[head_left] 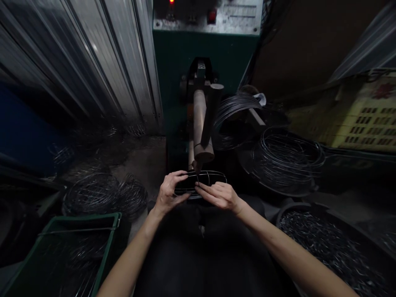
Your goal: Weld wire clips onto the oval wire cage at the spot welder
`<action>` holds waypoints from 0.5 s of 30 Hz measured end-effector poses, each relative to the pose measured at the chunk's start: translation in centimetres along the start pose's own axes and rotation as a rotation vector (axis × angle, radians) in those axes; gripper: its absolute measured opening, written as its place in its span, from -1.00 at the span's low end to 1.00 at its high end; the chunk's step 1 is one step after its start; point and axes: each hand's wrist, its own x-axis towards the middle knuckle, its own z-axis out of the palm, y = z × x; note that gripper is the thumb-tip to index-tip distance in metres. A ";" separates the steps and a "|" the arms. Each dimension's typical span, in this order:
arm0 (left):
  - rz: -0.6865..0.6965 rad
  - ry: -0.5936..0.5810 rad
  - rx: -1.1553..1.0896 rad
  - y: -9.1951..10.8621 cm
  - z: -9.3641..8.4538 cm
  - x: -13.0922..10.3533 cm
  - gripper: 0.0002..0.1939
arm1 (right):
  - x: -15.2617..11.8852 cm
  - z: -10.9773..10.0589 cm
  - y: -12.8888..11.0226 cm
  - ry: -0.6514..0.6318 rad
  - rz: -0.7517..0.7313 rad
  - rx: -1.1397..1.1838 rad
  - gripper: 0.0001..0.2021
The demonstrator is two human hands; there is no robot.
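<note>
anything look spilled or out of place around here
Possibly the tangled wire at left: it lies in a loose heap beyond the green crate rather than inside it. Otherwise nothing stands out; the wire frame between left hand and right hand shows no obvious damage.

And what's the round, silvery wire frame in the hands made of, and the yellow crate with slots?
The round wire frame looks like shiny bare metal, perhaps steel: its thin wires gleam. The slotted yellow crate is probably moulded plastic, fairly dull, judging by its neat slots.
</note>
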 end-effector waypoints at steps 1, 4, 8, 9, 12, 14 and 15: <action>0.007 0.000 0.001 0.0 0.0 0.0 -0.50 | -0.1 0.1 -0.1 0.000 -0.002 -0.001 -0.79; 0.010 -0.003 -0.001 0.0 0.1 -0.3 -0.49 | -0.6 0.3 -0.4 -0.003 0.023 -0.013 -0.78; -0.013 0.004 0.004 0.2 0.5 -0.9 -0.47 | -1.3 0.3 -1.0 -0.050 0.036 -0.042 -0.73; -0.015 0.009 0.011 0.2 0.6 -1.0 -0.46 | -1.4 0.3 -1.0 -0.061 0.034 -0.051 -0.72; -0.011 0.016 0.032 0.3 0.7 -1.0 -0.46 | -1.3 0.2 -1.1 -0.081 0.039 -0.073 -0.69; -0.004 0.014 0.036 0.2 0.7 -1.0 -0.46 | -1.1 0.1 -1.0 -0.075 0.032 -0.083 -0.70; 0.000 0.011 0.035 0.0 0.7 -0.9 -0.46 | -1.0 0.1 -0.9 -0.071 0.025 -0.085 -0.71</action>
